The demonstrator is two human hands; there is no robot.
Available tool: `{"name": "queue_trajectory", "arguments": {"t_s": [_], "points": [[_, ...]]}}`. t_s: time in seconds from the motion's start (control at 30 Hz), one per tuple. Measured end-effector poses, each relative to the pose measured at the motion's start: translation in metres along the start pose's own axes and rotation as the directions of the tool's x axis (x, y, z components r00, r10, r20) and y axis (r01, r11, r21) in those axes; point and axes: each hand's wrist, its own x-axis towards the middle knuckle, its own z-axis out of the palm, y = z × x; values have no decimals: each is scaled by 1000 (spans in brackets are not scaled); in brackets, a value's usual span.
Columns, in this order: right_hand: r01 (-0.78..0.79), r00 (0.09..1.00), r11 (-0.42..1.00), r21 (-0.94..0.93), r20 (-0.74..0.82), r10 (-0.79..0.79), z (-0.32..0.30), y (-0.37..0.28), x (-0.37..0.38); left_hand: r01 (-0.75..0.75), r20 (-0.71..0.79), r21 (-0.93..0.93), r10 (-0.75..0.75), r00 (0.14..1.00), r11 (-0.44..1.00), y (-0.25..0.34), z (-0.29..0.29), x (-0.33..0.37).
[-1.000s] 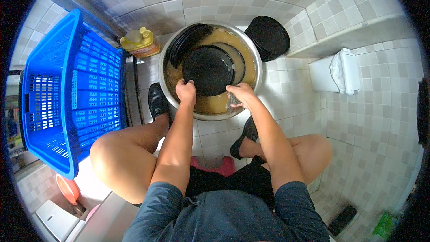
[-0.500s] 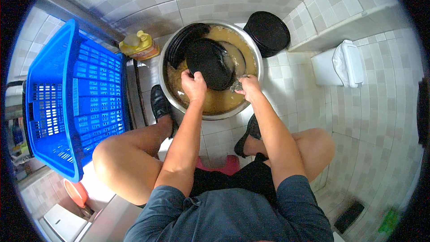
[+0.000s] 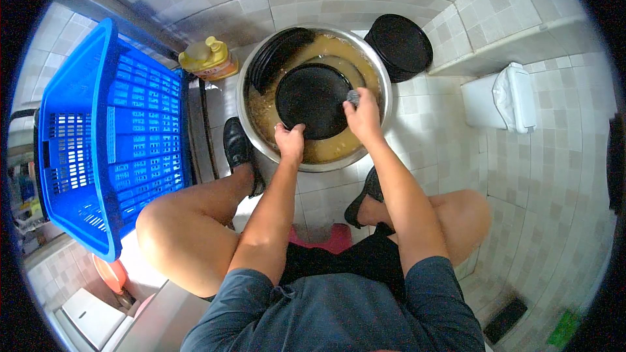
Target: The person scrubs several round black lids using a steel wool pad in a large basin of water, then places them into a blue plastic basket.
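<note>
Between my feet stands a round metal basin of murky yellow-brown water. My left hand grips the near edge of a round black plate, held over the water. In my right hand is a grey scouring pad, at the plate's right edge; whether it touches the plate I cannot tell. Several more black plates lean in a row against the basin's far left wall. Another round edge shows in the water behind the held plate.
A stack of black plates stands on the floor right of the basin. A yellow bottle is at the back left. A big blue plastic basket stands at left, a white bin at right. Tiled walls close in behind.
The black plate has turned to lie flatter, with its face up. My left hand has moved down to its near edge; my right hand has risen slightly with the scouring pad.
</note>
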Motion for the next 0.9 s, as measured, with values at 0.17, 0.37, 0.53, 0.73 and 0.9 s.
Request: {"name": "queue_trajectory", "arguments": {"t_s": [0.17, 0.37, 0.53, 0.73, 0.9], "points": [[243, 908, 942, -232, 397, -137, 33, -38, -38, 83, 37, -47, -81, 996, 995, -5, -5, 6], [547, 756, 837, 16, 419, -502, 74, -39, -18, 90, 227, -146, -56, 972, 985, -4, -10, 11], [541, 813, 819, -193, 369, -450, 91, -34, 57, 130, 180, -150, -103, 978, 980, -1, -7, 7], [523, 813, 839, -147, 379, -441, 109, -56, 41, 122, 263, -212, -64, 963, 970, 3, -7, 8], [550, 651, 832, 79, 583, -486, 80, -55, 1, 333, 289, -271, -254, 923, 903, 5, -15, 11]]}}
